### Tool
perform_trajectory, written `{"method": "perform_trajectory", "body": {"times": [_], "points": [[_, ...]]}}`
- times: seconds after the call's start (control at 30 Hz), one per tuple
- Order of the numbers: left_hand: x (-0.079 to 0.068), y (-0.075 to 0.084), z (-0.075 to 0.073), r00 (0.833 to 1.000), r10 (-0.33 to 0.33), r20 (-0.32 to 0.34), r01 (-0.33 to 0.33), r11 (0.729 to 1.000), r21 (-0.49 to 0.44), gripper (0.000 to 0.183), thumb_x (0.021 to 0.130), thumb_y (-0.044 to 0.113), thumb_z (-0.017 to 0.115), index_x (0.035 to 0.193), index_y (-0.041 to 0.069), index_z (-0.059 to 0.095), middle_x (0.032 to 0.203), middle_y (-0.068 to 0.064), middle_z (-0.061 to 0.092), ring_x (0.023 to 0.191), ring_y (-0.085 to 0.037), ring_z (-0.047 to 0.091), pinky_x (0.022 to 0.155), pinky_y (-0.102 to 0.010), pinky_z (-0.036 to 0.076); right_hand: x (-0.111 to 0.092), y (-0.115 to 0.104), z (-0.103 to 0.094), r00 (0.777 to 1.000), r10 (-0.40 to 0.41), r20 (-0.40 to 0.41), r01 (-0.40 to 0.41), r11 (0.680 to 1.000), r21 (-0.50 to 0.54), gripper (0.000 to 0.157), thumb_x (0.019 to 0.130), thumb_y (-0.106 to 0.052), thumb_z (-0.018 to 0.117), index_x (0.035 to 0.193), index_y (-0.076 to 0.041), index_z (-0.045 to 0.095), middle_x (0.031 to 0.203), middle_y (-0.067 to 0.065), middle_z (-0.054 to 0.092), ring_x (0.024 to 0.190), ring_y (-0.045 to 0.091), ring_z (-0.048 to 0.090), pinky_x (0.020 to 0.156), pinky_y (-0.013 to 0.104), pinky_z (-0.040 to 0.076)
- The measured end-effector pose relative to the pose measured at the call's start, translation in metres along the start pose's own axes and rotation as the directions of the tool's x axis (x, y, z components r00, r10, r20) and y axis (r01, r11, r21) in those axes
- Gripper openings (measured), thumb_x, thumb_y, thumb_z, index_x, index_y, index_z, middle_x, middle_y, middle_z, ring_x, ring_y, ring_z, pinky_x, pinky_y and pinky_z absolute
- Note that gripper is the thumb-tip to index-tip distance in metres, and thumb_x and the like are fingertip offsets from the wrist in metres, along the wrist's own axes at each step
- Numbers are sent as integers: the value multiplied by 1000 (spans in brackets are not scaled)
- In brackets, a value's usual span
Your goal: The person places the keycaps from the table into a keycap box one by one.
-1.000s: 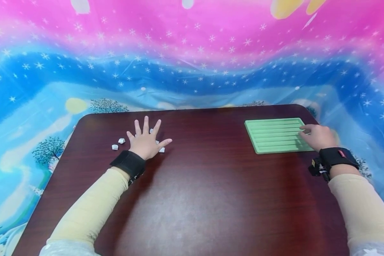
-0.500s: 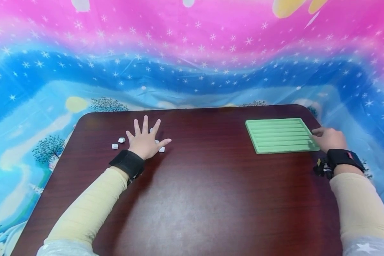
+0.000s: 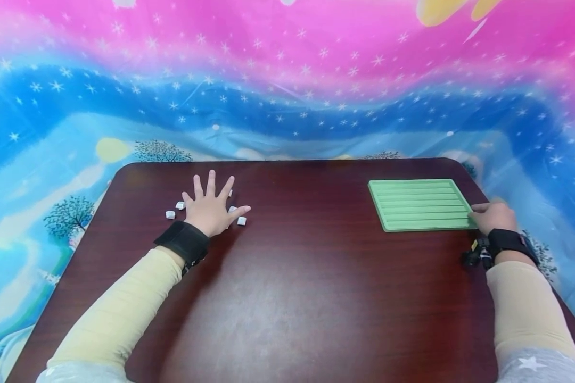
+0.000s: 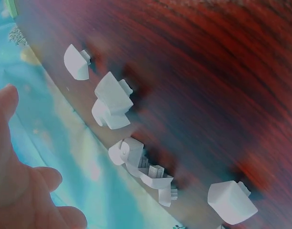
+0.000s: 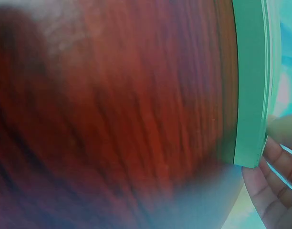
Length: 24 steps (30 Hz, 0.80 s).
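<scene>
My left hand (image 3: 210, 211) is spread wide, palm down, over a scatter of small white keycaps (image 3: 171, 215) at the table's far left. It hides part of the group. The left wrist view shows these keycaps (image 4: 232, 202) lying at various angles, some with stems exposed, apart from the fingers. At the far right lies a flat, light green ridged tray (image 3: 417, 205). My right hand (image 3: 495, 217) pinches its near right corner. In the right wrist view, the thumb is over the rim of the green tray (image 5: 252, 86) and other fingers sit at its corner.
The dark red-brown wooden table (image 3: 292, 276) has rounded far corners. A pink and blue snowflake-patterned cloth (image 3: 287, 96) hangs behind it and along both sides. A black strap is on each wrist, with a small camera visible at the right one.
My right hand has moved off the tray's ridged top, out past its right side, and now holds the near right corner. My left hand stays spread, shifted slightly left.
</scene>
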State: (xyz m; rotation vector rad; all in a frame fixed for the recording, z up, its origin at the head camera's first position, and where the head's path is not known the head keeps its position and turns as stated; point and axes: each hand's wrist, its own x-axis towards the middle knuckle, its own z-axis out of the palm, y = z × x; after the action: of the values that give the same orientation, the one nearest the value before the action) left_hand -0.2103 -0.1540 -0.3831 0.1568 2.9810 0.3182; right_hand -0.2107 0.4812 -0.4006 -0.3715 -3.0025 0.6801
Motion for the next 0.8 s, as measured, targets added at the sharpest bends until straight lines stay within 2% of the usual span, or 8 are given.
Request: {"method": "perform_trajectory", "body": {"times": [0.17,0.43,0.53,0.67,0.8], "points": [[0,4,-3,1000,-5,20,5,1000,-17,94,97,69,47,166,20,6,168,-24,-9,149,-54,-14,110,-79,3,-3,3,-1,1000,-8,29,7,1000,14,41,104,-10,49,129,22,53,125,42,38,101,55,44,65,44,40],[1,5,-1,1000,-6,15,6,1000,-26,94,97,70,47,166,19,9,168,-24,-7,149,-55,-13,110,-79,3,-2,5,1,995,-85,46,86,996,-31,41,105,-11,50,131,21,53,121,42,45,99,53,48,65,44,39],[0,6,1,1000,-6,13,6,1000,-17,94,96,70,47,166,19,10,168,-24,-7,149,-55,-12,110,-78,5,1,9,1,992,-118,53,120,992,-37,41,104,-11,51,129,21,55,116,41,51,84,45,50,61,42,38],[-1,5,2,1000,-7,12,8,1000,-19,94,96,69,48,166,18,12,168,-24,-6,149,-55,-11,110,-78,5,2,9,2,984,-164,71,167,985,-33,41,104,-11,53,129,22,55,96,35,64,61,29,44,55,38,35],[0,3,4,1000,-12,10,12,1000,-22,93,97,69,49,166,18,14,168,-24,-6,149,-55,-12,110,-78,5,1,3,2,976,-199,90,203,979,-30,41,105,-10,53,129,23,54,103,39,64,59,24,46,56,37,36]]}}
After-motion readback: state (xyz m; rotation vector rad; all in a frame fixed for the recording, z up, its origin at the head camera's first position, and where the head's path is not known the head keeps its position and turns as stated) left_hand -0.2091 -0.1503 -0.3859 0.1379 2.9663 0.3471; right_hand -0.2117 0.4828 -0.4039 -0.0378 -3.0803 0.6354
